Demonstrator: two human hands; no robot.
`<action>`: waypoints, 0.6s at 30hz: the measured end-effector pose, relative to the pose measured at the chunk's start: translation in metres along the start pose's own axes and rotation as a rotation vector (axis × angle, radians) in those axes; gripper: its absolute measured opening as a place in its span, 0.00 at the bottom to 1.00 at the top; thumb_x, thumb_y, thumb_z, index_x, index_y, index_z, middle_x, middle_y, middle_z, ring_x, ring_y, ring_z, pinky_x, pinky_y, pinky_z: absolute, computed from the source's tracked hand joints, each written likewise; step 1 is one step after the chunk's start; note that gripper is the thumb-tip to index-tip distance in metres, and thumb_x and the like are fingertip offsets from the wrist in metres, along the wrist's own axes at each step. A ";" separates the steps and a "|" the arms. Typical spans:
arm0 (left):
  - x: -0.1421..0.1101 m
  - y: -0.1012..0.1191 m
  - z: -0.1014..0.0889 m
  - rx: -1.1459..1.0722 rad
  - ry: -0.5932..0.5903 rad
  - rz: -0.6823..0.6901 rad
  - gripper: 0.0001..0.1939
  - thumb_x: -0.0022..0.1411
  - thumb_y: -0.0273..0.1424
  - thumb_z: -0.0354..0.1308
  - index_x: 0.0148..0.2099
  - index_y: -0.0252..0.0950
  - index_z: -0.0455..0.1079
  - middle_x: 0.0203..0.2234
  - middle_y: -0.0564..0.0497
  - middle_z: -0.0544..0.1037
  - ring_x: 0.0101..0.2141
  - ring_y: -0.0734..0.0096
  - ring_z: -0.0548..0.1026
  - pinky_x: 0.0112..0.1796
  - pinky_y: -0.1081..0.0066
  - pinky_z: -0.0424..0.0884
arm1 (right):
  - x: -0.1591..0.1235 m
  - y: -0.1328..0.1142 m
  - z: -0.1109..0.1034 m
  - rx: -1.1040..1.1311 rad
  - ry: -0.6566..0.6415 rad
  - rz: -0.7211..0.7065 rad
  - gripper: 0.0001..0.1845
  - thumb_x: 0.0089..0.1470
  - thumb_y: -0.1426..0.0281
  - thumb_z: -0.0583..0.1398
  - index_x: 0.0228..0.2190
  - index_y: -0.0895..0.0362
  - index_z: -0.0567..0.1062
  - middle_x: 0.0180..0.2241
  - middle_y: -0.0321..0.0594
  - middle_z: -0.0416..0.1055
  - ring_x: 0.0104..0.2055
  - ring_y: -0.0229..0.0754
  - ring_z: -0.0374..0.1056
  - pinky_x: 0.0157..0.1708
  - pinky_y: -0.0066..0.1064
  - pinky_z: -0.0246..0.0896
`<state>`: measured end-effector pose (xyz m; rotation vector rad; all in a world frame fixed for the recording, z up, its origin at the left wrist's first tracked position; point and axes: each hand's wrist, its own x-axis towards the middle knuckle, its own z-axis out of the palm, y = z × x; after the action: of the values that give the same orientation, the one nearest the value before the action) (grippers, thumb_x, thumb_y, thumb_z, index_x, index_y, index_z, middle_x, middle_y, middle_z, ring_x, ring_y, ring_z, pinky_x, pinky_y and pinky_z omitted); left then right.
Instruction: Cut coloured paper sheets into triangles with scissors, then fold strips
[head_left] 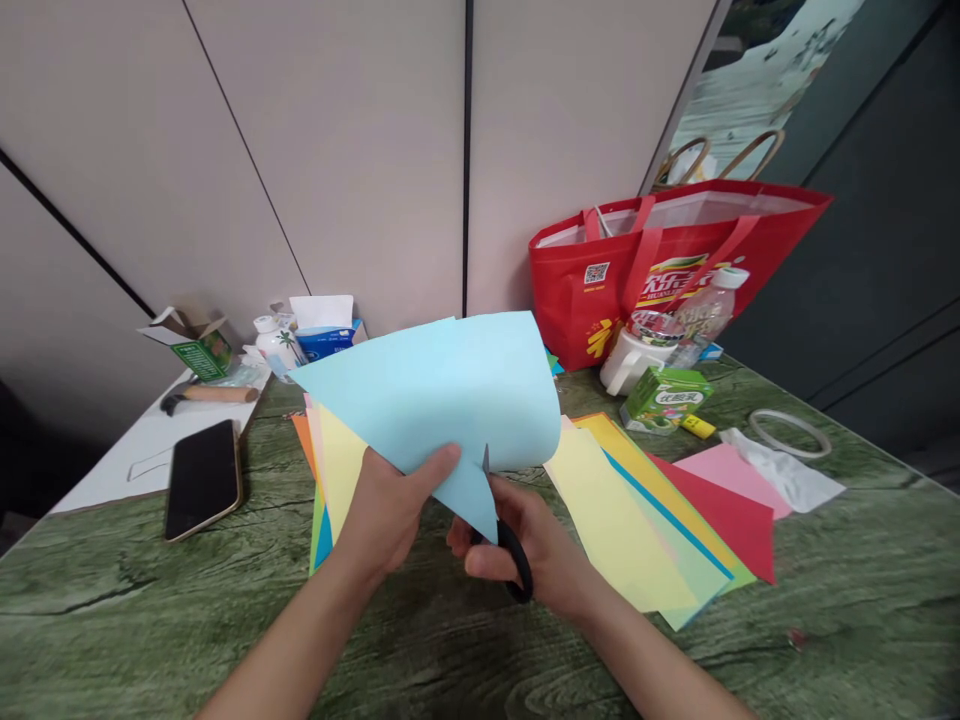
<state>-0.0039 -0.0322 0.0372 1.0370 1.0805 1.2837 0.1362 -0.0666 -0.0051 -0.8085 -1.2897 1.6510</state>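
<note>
Light-blue paper (pixel 465 385), in the head view, curls above the surface (pixel 262 630), grasped by the left hand (pixel 390 500) with its thumb on top; the right hand (pixel 536 540) grips black-handled scissors (pixel 523 568), a blade showing against the sheet. It looks light, flexible and easily creased, best pinched lightly near its lower edge, away from the blade.

Here's the light blue, smooth sheet of paper (pixel 427 390), up in the air above the bench (pixel 435 650), tapering to a sharp corner at left, its right side rolling over in a broad curl, another point dipping low! And right there, the black-handled metal scissors (pixel 517 568), blade tip poking upward against the sheet, looped handle below, blades mostly hidden.
</note>
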 end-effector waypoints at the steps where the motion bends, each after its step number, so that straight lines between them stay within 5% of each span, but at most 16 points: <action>1: 0.000 0.002 0.000 -0.039 -0.029 -0.023 0.22 0.44 0.29 0.66 0.44 0.36 0.68 0.35 0.48 0.77 0.35 0.63 0.74 0.34 0.65 0.72 | 0.000 0.000 0.000 0.000 -0.012 0.000 0.24 0.36 0.59 0.68 0.33 0.57 0.68 0.27 0.37 0.68 0.30 0.40 0.63 0.29 0.30 0.58; 5: 0.000 0.002 0.001 -0.059 -0.070 -0.056 0.22 0.45 0.29 0.65 0.44 0.35 0.67 0.34 0.48 0.77 0.33 0.63 0.74 0.35 0.63 0.72 | 0.001 -0.003 0.001 -0.035 -0.010 0.015 0.22 0.33 0.63 0.70 0.30 0.57 0.69 0.26 0.35 0.68 0.30 0.40 0.63 0.31 0.30 0.60; 11: 0.001 -0.009 -0.002 0.126 0.001 0.107 0.22 0.47 0.31 0.64 0.46 0.35 0.66 0.42 0.45 0.76 0.43 0.57 0.72 0.45 0.58 0.68 | 0.001 -0.004 0.003 -0.166 0.107 0.019 0.18 0.41 0.59 0.66 0.30 0.57 0.70 0.24 0.35 0.68 0.25 0.37 0.60 0.26 0.29 0.58; 18: 0.003 -0.006 0.000 0.008 -0.002 0.033 0.24 0.44 0.29 0.65 0.46 0.36 0.66 0.40 0.47 0.77 0.40 0.60 0.73 0.40 0.62 0.70 | 0.001 -0.002 0.002 -0.142 0.112 0.025 0.17 0.40 0.59 0.66 0.28 0.56 0.70 0.25 0.35 0.67 0.26 0.38 0.61 0.28 0.29 0.58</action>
<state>-0.0032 -0.0297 0.0311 1.0660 1.0713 1.3054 0.1340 -0.0661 -0.0026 -0.9921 -1.3337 1.5241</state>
